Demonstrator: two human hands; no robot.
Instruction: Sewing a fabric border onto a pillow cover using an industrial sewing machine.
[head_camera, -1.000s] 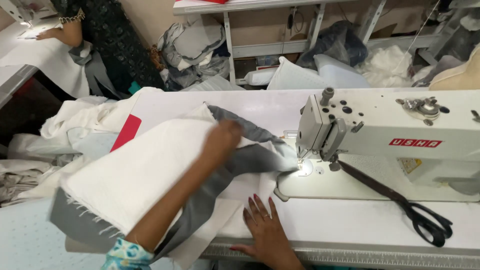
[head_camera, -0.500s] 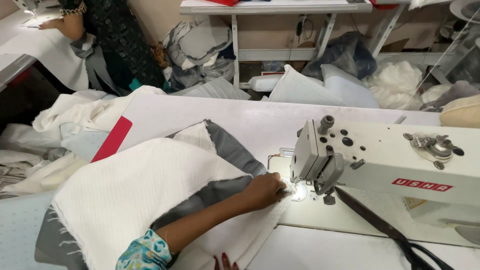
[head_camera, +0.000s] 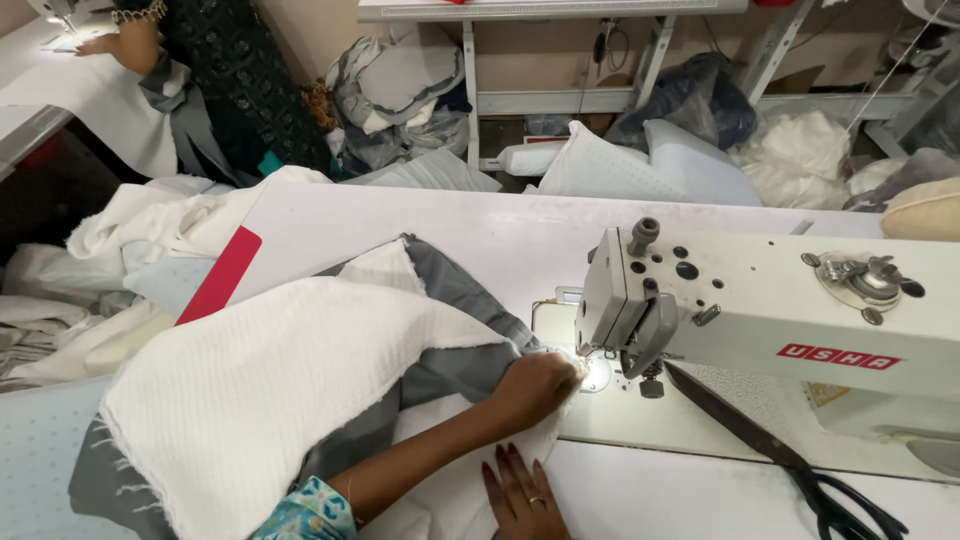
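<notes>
My left hand (head_camera: 535, 385) is curled at the edge of the white textured fabric (head_camera: 270, 390), its fingers (head_camera: 565, 372) pressed together and pinching the cloth right at the lit spot under the needle of the sewing machine (head_camera: 760, 320); the glare there is strong, so I cannot quite tell how much of the edge sits under the presser foot. My right hand (head_camera: 520, 490) lies flat on the cloth nearer to me, fingers together and stretched forward, a ring on one of them, pressing the fabric down onto the tabletop (head_camera: 480, 235).

The white fabric spreads from my left hand back over my forearm and off to the left, with a frayed edge low on the left. Under it lies grey fabric (head_camera: 455, 300), showing along the far edge and beneath my arm. Just right of the needle, dark scissors (head_camera: 790, 460) lie slanted on the machine bed, handles toward the near right corner. A red strip (head_camera: 220, 275) lies on the left of the tabletop, beside a heap of white cloth (head_camera: 150, 225).

Beyond the tabletop, bundles of cloth (head_camera: 650, 160) sit on the floor, and at far left another person (head_camera: 215, 70) in dark clothing works at a separate table.
</notes>
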